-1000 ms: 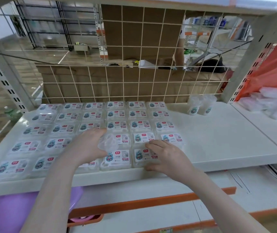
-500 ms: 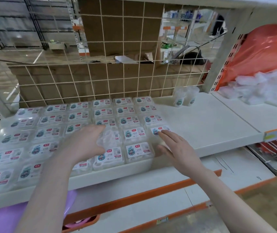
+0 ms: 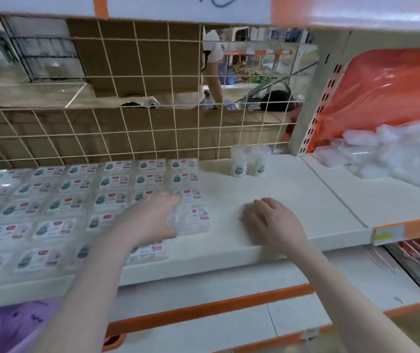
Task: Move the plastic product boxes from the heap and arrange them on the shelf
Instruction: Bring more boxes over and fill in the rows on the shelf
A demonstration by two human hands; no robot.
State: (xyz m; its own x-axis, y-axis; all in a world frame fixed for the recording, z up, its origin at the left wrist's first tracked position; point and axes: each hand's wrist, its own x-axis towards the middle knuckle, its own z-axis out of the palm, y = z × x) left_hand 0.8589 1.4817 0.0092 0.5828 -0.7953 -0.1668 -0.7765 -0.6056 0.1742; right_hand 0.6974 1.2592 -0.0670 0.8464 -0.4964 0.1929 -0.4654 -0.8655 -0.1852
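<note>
Plastic product boxes (image 3: 81, 200) lie flat in neat rows on the white shelf (image 3: 293, 200), labels up. The left hand (image 3: 150, 220) reaches over them, its grip curled round a clear box (image 3: 186, 219) at the right end of the rows. To the right of that grip, the right hand (image 3: 272, 222) rests on bare shelf with fingers loosely bent, holding nothing. Beyond it, two small clear cups (image 3: 248, 164) stand by the wire grid (image 3: 153, 123). Further right, the heap (image 3: 387, 149) sits against an orange bag (image 3: 382, 90).
</note>
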